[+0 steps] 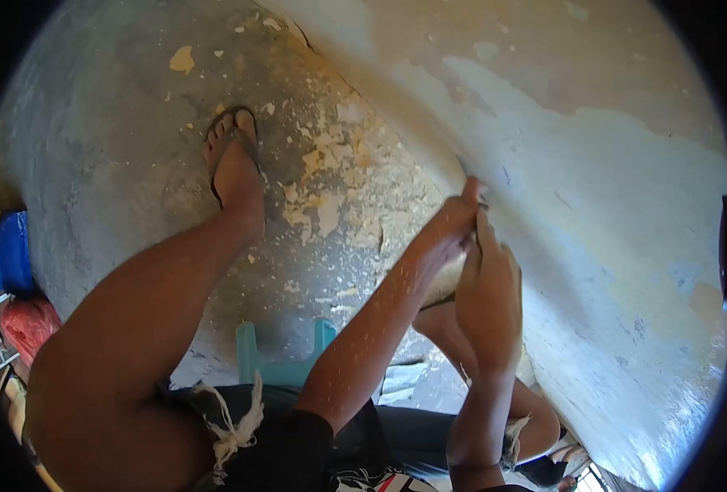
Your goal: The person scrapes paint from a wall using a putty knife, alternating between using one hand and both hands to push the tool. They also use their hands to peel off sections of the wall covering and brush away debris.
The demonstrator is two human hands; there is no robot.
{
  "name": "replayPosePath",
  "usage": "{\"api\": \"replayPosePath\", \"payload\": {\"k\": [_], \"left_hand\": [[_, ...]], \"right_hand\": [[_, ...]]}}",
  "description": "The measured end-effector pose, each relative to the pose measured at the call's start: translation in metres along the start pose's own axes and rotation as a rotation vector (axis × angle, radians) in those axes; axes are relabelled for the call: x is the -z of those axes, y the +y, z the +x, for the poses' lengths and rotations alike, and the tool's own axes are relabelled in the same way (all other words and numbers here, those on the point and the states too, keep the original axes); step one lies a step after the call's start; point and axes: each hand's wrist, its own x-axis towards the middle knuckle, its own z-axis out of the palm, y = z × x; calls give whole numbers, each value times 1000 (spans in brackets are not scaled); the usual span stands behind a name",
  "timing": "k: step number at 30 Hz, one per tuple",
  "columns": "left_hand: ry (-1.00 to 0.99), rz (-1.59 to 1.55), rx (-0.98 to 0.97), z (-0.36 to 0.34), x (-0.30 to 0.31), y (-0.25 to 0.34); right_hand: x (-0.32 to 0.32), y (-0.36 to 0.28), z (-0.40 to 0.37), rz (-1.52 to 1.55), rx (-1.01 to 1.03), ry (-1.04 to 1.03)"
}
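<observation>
My left hand is closed, held close to the peeling wall, thumb toward the wall surface. Just below it my right hand is also closed, its fingers reaching up against the left hand. Whatever the two hands grip is hidden by the fingers; a thin dark edge shows on the wall just beyond the left fingertips. Bare plaster patches and flaking paint mark the wall around them. Small pale specks lie on the left forearm.
Paint flakes litter the grey floor along the wall's foot. A teal plastic stool is under me. One foot in a flip-flop rests on the floor. A blue item and a red plastic bag are at the left.
</observation>
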Motion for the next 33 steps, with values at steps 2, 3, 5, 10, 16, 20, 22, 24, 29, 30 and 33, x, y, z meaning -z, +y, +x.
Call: {"api": "replayPosePath", "payload": {"k": [2,3,5,10,16,20,22,24,29,30,33], "left_hand": [[77,-160,45,9,4,2],[64,-150,37,5,-1,3],[8,16,56,-12,-8,4],[-2,-26,91,25,9,-18],[-135,20,140,-15,-6,-8],[-108,86,62,-15,-11,-15],[-85,46,47,-21,-14,-14],[-114,108,56,-13,-12,-16],[-11,68,59,-7,-18,-9],[56,31,80,-19,-24,-9],[-25,2,41,-5,-10,-11]], "right_hand": [[-17,10,17,14,-28,-109],[-12,6,13,12,0,-102],[4,-5,3,19,56,-83],[-6,16,5,-43,108,-38],[12,-1,-22,41,-85,-63],[-2,5,-23,-34,-58,73],[14,-1,-24,83,-123,-73],[12,3,-18,54,-160,-49],[12,1,-15,16,-33,-21],[14,-4,-22,37,-74,-13],[-15,17,-5,69,-79,50]]}}
